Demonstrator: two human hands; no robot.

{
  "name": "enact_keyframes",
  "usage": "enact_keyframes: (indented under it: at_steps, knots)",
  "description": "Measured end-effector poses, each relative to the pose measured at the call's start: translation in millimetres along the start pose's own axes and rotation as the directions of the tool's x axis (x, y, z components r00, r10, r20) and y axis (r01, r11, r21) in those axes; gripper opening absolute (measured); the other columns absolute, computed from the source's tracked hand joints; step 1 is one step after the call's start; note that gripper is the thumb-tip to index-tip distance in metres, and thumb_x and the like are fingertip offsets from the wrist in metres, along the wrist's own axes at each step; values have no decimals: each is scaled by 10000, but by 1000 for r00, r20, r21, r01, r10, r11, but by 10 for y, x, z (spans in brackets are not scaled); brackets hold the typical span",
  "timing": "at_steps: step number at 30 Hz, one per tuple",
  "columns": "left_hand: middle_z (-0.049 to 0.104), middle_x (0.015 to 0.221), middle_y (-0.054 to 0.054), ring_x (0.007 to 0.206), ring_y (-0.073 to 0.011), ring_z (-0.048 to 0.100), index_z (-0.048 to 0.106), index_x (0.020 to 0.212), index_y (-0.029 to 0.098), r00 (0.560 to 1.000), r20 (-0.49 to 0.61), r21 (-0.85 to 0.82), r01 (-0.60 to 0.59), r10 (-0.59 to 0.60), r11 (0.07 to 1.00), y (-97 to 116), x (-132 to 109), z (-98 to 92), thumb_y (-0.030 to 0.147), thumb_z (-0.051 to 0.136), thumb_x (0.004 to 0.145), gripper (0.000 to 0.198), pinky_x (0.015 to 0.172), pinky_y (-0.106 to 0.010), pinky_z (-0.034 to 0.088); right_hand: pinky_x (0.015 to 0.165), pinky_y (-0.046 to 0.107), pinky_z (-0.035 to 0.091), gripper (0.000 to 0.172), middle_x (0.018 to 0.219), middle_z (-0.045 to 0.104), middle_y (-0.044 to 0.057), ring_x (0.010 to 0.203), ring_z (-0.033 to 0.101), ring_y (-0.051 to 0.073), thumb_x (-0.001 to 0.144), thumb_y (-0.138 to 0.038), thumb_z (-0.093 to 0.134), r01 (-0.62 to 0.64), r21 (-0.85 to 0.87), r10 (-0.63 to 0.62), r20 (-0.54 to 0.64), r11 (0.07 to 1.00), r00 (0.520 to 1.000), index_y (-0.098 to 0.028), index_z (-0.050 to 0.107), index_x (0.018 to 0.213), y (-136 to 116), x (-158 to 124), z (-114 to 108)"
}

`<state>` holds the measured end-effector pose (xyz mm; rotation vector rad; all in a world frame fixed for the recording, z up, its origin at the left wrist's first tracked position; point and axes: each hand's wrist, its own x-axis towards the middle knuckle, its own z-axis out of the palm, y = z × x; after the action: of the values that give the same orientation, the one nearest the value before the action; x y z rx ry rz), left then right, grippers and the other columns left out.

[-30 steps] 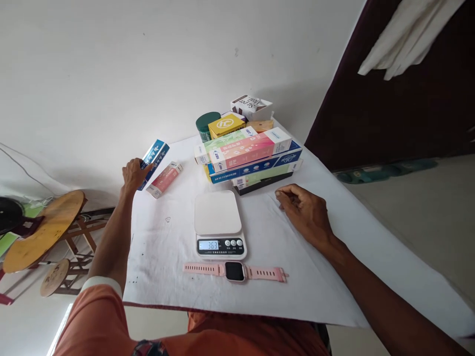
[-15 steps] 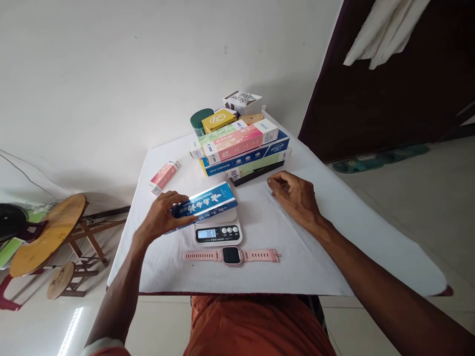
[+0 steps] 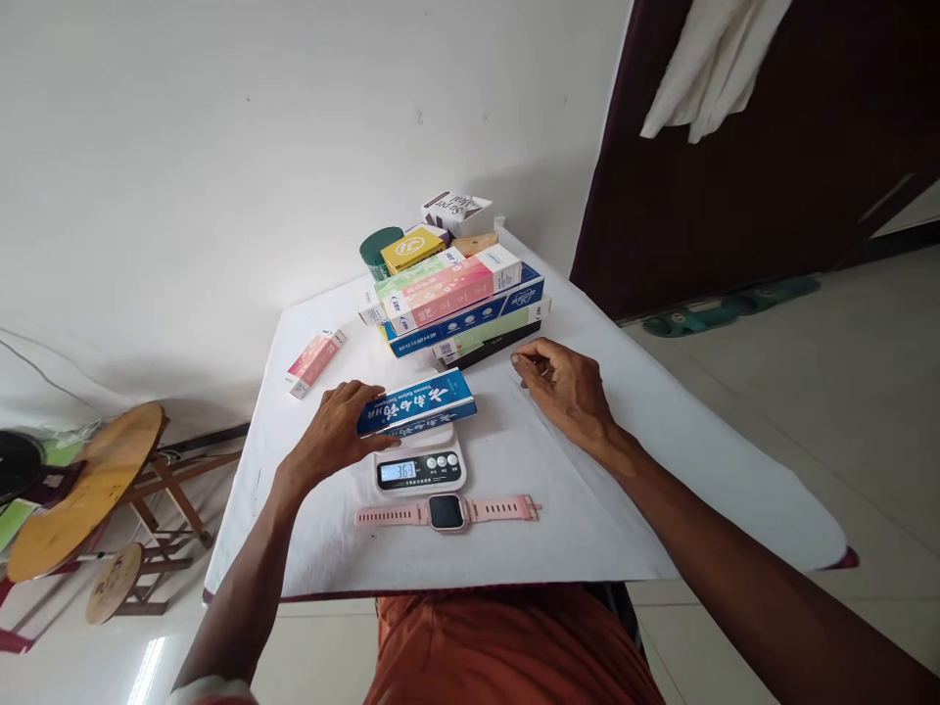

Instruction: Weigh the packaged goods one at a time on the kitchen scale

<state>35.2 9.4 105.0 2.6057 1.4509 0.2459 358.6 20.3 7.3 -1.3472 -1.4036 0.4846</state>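
Observation:
My left hand [image 3: 334, 428] is closed around the left end of a blue toothpaste box [image 3: 418, 401], thumb along the near side and fingers at the far side. The box lies over the platform of a small white digital scale [image 3: 421, 472]; whether its full weight rests there I cannot tell. The scale's lit display looks like 363. To the right, my right hand [image 3: 565, 387] hovers over or rests on the white cloth, fingers curled together with nothing visible in them. Just below the scale lies a pink-strapped smartwatch [image 3: 446, 511], laid out flat.
Behind the scale is a pile of boxes [image 3: 455, 294], with a green round container [image 3: 378, 250] and a white box [image 3: 459, 211] further back. A small pink box [image 3: 315, 362] lies at left. The wall borders the table's far side; stools [image 3: 117, 578] stand left.
My left hand has moved slightly right with the toothpaste box, which now sits more level over the scale. The view has shifted a little; my right hand keeps its curled pose.

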Motion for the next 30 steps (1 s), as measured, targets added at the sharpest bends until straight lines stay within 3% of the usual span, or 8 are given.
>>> enact_keyframes:
  at_steps: [4, 8, 11, 14, 18, 21, 26, 30]
  knots:
    - [738, 1103, -78, 990, -275, 718, 691, 1195, 229, 1000, -22, -12, -3, 2, 1000, 33, -24, -83, 412, 835, 857, 411, 877, -442, 569, 633, 336, 490, 167, 720, 688, 32, 655, 643, 205, 900, -362, 552, -2, 11, 3, -13, 1000, 1000, -244, 622, 805, -14, 6, -17]
    - [761, 1142, -72, 1014, -256, 731, 702, 1216, 235, 978, -197, -109, -96, 73, 989, 112, 88, -515, 546, 811, 856, 489, 871, -407, 591, 641, 335, 493, 176, 720, 683, 28, 658, 642, 204, 906, -364, 552, 6, 32, -6, -16, 999, 1000, -243, 617, 796, -54, 16, -33]
    - [768, 1134, -80, 1041, -268, 722, 724, 1193, 221, 939, -326, -48, -129, 107, 990, 248, 448, -892, 622, 798, 836, 542, 930, -427, 577, 656, 335, 500, 182, 739, 693, 31, 668, 646, 201, 912, -361, 551, 8, 40, -7, -19, 999, 1000, -241, 622, 796, -80, 16, -50]
    - [752, 1119, -92, 1014, -266, 701, 732, 1171, 206, 929, -344, 66, -119, 135, 991, 346, 1033, -1079, 599, 782, 842, 515, 926, -423, 557, 678, 341, 508, 182, 753, 702, 33, 680, 660, 205, 912, -364, 550, -1, 40, 3, -34, 999, 999, -239, 625, 801, -81, 17, -68]
    - [716, 1062, -83, 970, -265, 664, 738, 1158, 211, 966, -230, 174, -80, 119, 982, 307, 1782, -1019, 497, 770, 848, 423, 917, -428, 530, 685, 343, 517, 211, 768, 715, 36, 682, 681, 210, 929, -392, 538, 1, 35, 1, -56, 999, 998, -240, 618, 806, -61, 28, -80]
    - [698, 1070, -85, 993, -271, 652, 735, 1169, 202, 985, -150, 169, -62, 88, 984, 214, 2101, -904, 447, 761, 855, 399, 944, -445, 510, 662, 338, 519, 215, 786, 728, 38, 685, 689, 213, 940, -402, 538, 6, 42, -4, -55, 999, 999, -245, 618, 816, -65, 32, -85]
    - [695, 1118, -89, 1068, -294, 655, 737, 1189, 197, 993, -95, 122, -54, 66, 991, 146, 2214, -840, 461, 767, 865, 419, 990, -464, 508, 640, 331, 513, 218, 787, 741, 43, 708, 702, 222, 940, -408, 545, 17, 57, -14, -56, 998, 998, -251, 621, 811, -104, 27, -106]
    - [680, 1253, -126, 1142, -295, 663, 649, 1397, 182, 980, -177, 21, -87, 90, 996, 110, 1993, -881, 541, 786, 867, 654, 1012, -453, 518, 659, 341, 515, 215, 788, 743, 44, 707, 702, 225, 937, -411, 554, -1, 41, 4, -62, 999, 998, -247, 639, 828, -104, 23, -123]
